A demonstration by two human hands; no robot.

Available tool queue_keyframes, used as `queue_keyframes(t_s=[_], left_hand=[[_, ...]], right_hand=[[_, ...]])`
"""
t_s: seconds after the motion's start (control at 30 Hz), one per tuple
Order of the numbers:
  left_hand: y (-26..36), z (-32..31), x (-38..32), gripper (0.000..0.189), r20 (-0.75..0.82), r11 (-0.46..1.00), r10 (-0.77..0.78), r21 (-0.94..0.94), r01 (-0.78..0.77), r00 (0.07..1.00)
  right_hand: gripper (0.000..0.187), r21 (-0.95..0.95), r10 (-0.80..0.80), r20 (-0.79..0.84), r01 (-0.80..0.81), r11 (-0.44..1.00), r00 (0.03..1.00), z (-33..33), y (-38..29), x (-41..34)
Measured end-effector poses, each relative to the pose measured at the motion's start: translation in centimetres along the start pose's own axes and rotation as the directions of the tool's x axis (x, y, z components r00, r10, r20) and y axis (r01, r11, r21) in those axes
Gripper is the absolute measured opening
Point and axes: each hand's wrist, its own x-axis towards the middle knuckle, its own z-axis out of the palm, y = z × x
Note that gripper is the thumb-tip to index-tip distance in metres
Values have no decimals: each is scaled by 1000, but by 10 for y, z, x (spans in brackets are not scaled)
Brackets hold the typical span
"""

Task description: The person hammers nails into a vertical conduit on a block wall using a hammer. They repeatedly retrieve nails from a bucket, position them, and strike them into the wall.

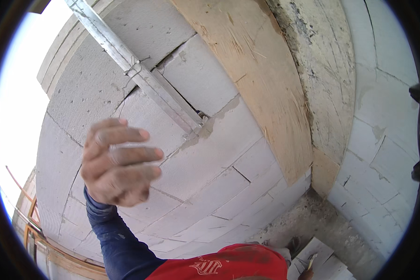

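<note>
My left hand (122,164), in a dark blue sleeve, is raised before a wall of pale aerated concrete blocks (210,147). It is blurred, its fingers half curled and apart, and nothing shows in it; the palm is hidden. Just above it, a galvanized metal profile (161,98) slants across the wall. Twisted tie wire (134,66) wraps the profile, and a loose strand hangs down toward my fingers. Low at the bottom edge, a small part of my right hand (306,274) shows, closed around a thin, pale-handled tool (313,259) of unclear kind.
Plywood (262,80) runs along the wall beside a stained concrete member (322,70). Another block wall (381,147) rises on the right. Block pieces (316,250) lie on the rough floor (311,210). Timber framing (66,255) stands at lower left.
</note>
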Motion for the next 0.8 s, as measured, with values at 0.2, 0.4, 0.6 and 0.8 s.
queue_keyframes(t_s=[0.2,0.4,0.6,0.8], left_hand=[[-116,-31,16,42,-220,915,-341,146,376,914],[-173,1,8,50,-4,717,-259,670,194,966],[-183,-6,8,50,77,663,-266,738,124,961],[-135,-35,14,56,101,916,-361,227,332,927]], right_hand=[[35,121,-127,73,117,986,989,0,37,-9],[32,258,-262,-58,268,928,963,-26,30,-22],[42,456,-401,-198,447,770,894,-126,-140,28],[18,736,-429,-362,537,413,827,-308,-395,80]])
